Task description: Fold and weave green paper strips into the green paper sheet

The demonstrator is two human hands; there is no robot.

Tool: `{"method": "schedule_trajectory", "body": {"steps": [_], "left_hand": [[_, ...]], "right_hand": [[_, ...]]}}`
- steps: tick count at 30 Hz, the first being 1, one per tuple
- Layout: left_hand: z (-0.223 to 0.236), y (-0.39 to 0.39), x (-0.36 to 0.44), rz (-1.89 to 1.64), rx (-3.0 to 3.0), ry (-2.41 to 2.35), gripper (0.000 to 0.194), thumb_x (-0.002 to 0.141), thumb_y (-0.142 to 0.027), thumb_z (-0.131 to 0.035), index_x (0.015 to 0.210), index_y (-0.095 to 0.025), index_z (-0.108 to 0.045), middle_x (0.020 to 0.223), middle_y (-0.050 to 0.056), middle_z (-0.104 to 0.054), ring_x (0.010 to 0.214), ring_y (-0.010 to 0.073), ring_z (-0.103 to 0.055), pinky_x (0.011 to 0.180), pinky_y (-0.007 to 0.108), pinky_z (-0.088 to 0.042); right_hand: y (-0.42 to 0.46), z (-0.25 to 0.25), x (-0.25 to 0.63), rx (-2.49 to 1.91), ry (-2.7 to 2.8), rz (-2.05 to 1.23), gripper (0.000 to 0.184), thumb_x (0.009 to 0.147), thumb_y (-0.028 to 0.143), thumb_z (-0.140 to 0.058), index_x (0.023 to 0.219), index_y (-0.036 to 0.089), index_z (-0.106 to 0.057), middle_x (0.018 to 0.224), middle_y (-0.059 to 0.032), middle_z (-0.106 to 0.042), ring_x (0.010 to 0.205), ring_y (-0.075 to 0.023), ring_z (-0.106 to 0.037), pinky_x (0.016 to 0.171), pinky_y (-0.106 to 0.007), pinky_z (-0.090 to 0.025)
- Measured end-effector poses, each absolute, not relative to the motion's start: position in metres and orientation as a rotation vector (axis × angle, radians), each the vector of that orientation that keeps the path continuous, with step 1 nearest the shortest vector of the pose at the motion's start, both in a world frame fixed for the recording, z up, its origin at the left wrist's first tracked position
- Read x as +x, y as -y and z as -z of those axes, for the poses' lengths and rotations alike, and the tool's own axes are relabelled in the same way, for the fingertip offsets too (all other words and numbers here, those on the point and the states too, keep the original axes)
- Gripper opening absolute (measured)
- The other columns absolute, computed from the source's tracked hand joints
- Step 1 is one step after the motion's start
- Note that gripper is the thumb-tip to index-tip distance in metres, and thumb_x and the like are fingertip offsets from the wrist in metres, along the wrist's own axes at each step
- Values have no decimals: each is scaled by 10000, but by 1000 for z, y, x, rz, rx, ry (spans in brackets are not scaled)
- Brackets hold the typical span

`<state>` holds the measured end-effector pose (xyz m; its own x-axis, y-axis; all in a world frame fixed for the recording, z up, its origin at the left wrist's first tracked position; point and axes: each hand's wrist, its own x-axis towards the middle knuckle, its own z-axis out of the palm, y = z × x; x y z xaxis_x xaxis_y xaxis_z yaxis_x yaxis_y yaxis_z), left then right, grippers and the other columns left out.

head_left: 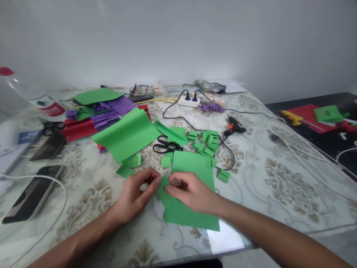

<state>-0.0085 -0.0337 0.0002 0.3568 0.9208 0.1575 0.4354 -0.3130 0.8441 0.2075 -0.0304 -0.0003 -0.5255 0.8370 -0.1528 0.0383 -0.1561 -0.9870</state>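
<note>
A small, matte, bright green paper piece [162, 192] sits pinched at its upper end by the left hand [138, 190] and the right hand [190, 190], by the left edge of a larger green paper sheet [195, 219]; fingers partly hide its outline.

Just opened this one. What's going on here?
A person's left hand and right hand pinch a bit of green paper between them, at the left edge of a larger green sheet on the table; whether the two are separate is hard to tell. Beyond the sheet lie black-handled scissors and a cluster of small green pieces, with a glue gun to their right.
</note>
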Motion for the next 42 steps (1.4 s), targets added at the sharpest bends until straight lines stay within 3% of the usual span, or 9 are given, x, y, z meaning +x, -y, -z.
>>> {"method": "schedule_trajectory", "body": {"steps": [3,7,13,22,32,42], "left_hand": [[0,34,-7,-852,1894,-1179,273,1030,-352,-573,832,-181,-651,736,6,-632,676,151,-578,628,236,-486],[0,34,-7,-826,1886,-1160,261,1004,-351,-610,804,-183,-631,714,-8,-611,658,144,-559,608,230,-469],[-2,33,-8,-761,1887,-1157,348,1040,-401,-553,794,-176,-654,697,1,-623,654,151,-558,606,243,-462],[-1,32,-5,-858,1965,-1179,305,1056,-313,-520,781,-201,-590,663,-32,-561,588,128,-506,555,223,-417],[1,33,-9,-738,1885,-1173,421,1091,-409,-457,746,-196,-570,678,-18,-569,626,136,-528,596,237,-428],[-1,33,-9,-723,1895,-1178,397,1035,-418,-523,711,-190,-528,659,-37,-479,620,129,-447,578,231,-393]], "right_hand": [[28,0,209,-1063,1504,-1641,304,921,449,-745,804,181,-661,672,45,-517,631,-116,-450,583,-260,-338],[26,0,210,-1089,1504,-1556,236,943,395,-710,857,177,-744,815,-13,-687,793,-165,-617,711,-279,-493],[28,3,206,-994,1231,-1843,386,776,544,-870,835,178,-762,845,-6,-704,806,-184,-683,764,-350,-643],[23,1,207,-1049,1180,-1873,500,732,619,-883,880,160,-753,802,-7,-734,697,-178,-758,700,-326,-650],[23,7,208,-1097,1183,-1826,552,730,669,-859,900,164,-714,706,-18,-754,702,-215,-795,680,-328,-647],[23,4,208,-1122,1189,-1792,544,728,676,-854,870,168,-718,658,7,-718,700,-209,-799,641,-281,-634]]}}
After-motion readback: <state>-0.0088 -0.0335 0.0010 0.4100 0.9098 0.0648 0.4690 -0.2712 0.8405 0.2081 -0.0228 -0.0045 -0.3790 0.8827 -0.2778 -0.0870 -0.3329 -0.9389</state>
